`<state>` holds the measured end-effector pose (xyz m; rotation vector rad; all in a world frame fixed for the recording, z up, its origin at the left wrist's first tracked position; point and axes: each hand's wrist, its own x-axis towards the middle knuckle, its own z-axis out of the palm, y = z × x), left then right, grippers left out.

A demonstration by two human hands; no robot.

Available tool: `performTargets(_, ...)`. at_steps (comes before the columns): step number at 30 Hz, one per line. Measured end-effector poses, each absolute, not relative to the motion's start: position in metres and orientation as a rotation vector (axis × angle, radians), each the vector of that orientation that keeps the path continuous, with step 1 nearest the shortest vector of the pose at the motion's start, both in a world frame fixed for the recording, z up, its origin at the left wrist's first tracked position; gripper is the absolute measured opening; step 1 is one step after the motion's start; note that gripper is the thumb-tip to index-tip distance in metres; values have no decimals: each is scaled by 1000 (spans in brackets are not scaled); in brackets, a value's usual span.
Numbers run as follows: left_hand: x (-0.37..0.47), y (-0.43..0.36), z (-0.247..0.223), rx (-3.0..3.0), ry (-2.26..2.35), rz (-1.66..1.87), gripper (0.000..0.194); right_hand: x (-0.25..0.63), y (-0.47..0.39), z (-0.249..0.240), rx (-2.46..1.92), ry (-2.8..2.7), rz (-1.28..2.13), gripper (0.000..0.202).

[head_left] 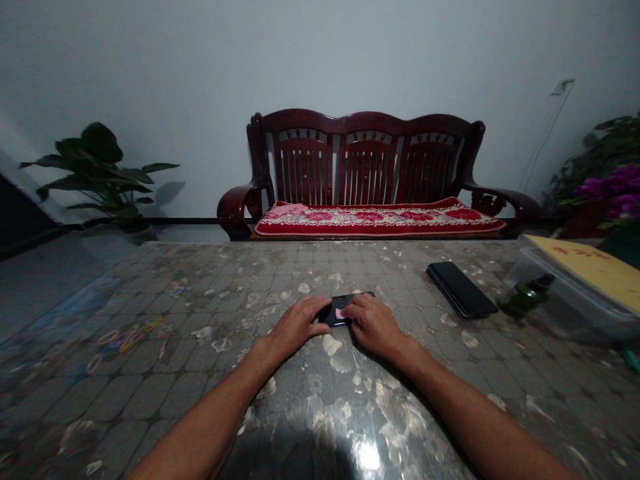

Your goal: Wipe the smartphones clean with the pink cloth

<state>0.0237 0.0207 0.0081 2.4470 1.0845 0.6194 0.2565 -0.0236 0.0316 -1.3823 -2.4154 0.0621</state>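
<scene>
A dark, flat phone-like object (pixel 329 316) lies across the table in front of me. My left hand (pixel 301 319) holds its left end, with the thumb along the near edge and the fingers over the far side. On its dark face is a small pink piece (pixel 340 313), perhaps cloth or paper; I cannot make out which. The bent fingers of my right hand (pixel 373 321) are closed on the pink piece and press it against the surface. My right hand covers the right part of the dark object.
Right of my hands lies a black phone or case (pixel 463 289). Beyond it are a green bottle (pixel 526 297) and a clear plastic box (pixel 575 310) with a yellow sheet (pixel 590 267) on top. Several coloured bands (pixel 123 340) lie left on the patterned tablecloth (pixel 200 387). A wooden bench (pixel 367 120) stands behind.
</scene>
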Motion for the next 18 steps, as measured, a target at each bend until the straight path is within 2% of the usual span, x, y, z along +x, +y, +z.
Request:
performTargets(5,24,21,8,2470,1085,616,62,272,-16,32,-1596,-2302,3,31)
performTargets(14,22,22,5,2459,1083,618,62,254,-28,28,-1246,-2443,108,30)
performTargets(18,23,22,5,2470,1092,603,63,263,-23,30,-1367,-2392,79,33)
